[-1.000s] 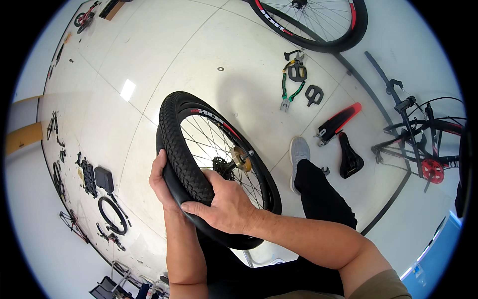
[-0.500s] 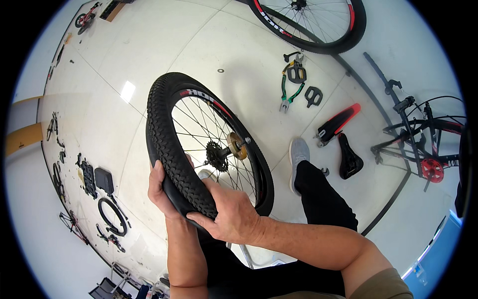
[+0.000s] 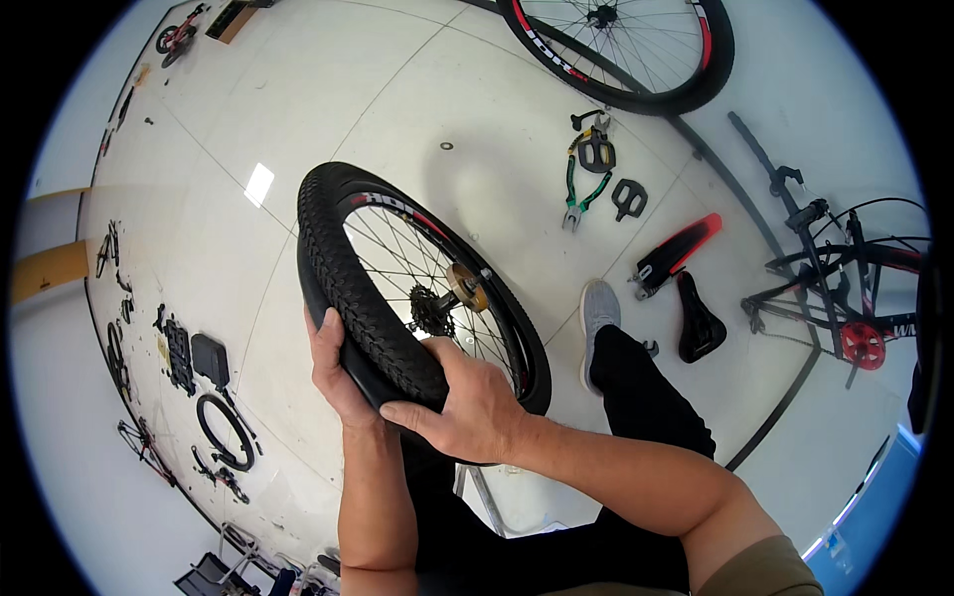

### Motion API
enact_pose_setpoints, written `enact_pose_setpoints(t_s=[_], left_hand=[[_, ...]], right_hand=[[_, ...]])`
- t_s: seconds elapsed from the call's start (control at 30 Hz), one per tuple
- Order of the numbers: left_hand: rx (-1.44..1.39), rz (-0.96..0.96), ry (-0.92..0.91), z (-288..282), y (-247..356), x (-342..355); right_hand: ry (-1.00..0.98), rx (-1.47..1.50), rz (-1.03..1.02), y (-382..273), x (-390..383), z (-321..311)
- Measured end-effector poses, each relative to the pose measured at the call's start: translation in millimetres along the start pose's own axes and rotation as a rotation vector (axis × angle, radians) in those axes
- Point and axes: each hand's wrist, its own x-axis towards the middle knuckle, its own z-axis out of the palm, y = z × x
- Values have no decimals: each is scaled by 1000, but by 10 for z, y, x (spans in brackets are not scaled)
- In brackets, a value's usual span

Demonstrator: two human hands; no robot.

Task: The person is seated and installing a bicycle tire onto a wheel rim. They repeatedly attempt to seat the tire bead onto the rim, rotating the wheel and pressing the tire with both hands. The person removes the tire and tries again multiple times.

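A bicycle wheel is held tilted over my legs, with a knobby black tire, a red-and-white marked rim, spokes, a cassette and a gold disc at the hub. My left hand grips the tire's outer left side, along a smooth black band that may be sidewall or tube. My right hand is wrapped over the lower tread, its thumb pressed on that band, fingers curled toward the spokes. Part of the left hand is hidden behind the tire.
Around me lie another wheel, pliers, pedals, a red-edged fender, a saddle and a bike frame. Scattered parts and a loose tire lie at left. My shoe rests beside the wheel.
The wheel has shifted leftward and upward from a second ago, then dipped slightly. Both hands have moved a little to the right with their grip kept on the tire.
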Motion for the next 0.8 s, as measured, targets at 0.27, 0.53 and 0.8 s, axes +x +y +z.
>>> enact_pose_setpoints(t_s=[0.27, 0.53, 0.8], left_hand=[[-99, -65, -73, -96, 6, 20], [-126, -76, -31, -99, -18, -6], [-41, 4, 26, -14, -36, -40]], right_hand=[[75, 41, -4, 47, 33, 63], [116, 41, -52, 54, 39, 18], [149, 22, -114, 35, 58, -28]])
